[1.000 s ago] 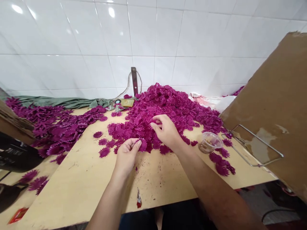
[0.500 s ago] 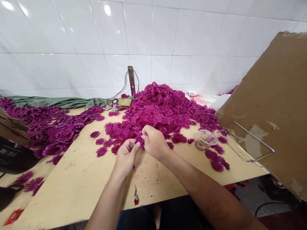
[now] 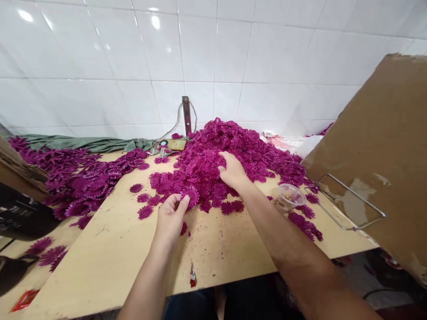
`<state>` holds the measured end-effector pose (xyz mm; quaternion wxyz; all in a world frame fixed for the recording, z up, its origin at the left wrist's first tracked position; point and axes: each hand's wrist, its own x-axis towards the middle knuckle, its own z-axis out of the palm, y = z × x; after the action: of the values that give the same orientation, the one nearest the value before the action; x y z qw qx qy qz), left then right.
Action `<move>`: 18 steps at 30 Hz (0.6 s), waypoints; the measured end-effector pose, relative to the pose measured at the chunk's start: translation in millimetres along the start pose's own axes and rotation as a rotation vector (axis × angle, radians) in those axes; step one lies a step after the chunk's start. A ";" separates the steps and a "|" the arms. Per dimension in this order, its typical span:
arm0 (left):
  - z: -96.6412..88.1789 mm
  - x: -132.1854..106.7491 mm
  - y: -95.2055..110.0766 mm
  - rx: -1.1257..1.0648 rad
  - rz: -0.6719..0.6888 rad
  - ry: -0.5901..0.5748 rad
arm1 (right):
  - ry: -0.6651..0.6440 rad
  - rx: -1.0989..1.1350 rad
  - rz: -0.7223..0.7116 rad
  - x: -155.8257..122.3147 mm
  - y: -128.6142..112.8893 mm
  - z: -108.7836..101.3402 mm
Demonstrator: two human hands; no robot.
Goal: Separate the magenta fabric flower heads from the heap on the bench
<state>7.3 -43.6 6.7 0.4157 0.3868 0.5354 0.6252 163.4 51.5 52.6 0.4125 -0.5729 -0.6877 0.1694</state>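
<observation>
My left hand [image 3: 171,218] pinches a purple flower-shaped piece [image 3: 191,197] with toothed petals between thumb and fingers, just above the board. My right hand [image 3: 232,170] is at the front slope of a large heap of the same purple flower pieces [image 3: 230,133]. Its thumb and forefinger point left and stand apart, touching or nearly touching the petals; I see nothing clearly held. Several loose flower pieces [image 3: 145,212] lie left of my left hand.
A clear plastic cup [image 3: 289,195] with small bits inside stands right of the heap, by a bent wire frame [image 3: 353,200] and a cardboard sheet [image 3: 373,146]. More purple pieces [image 3: 80,182] pile up at left near a black container [image 3: 25,213]. A torn wrapper [image 3: 192,274] lies in front.
My right hand has left the flower piece at my left hand and moved forward and right to the heap. My left hand keeps hold of the piece. The view has shifted slightly.
</observation>
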 end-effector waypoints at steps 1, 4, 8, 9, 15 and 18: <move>2.2 2.6 0.0 0.012 0.012 -0.005 | -0.079 0.046 -0.042 -10.5 -6.6 1.0; 7.0 8.7 -1.0 0.059 0.010 -0.009 | -0.321 0.243 -0.081 -42.7 -23.4 10.1; 8.3 11.2 -4.8 0.032 -0.003 -0.053 | -0.506 0.462 -0.032 -61.9 -24.9 24.8; 8.6 10.7 -5.8 0.018 -0.011 -0.078 | -0.550 0.509 -0.030 -62.2 -23.3 27.4; 9.7 -1.5 -5.7 -0.015 0.012 -0.113 | -0.370 0.432 -0.019 -43.5 -14.8 29.0; 3.8 -8.7 -2.1 0.023 0.092 -0.049 | -0.010 0.247 0.200 -19.6 1.8 20.2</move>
<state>14.1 -50.3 4.8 0.3950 0.4312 0.5137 0.6278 149.3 38.6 31.9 0.4575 -0.5826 -0.6032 0.2955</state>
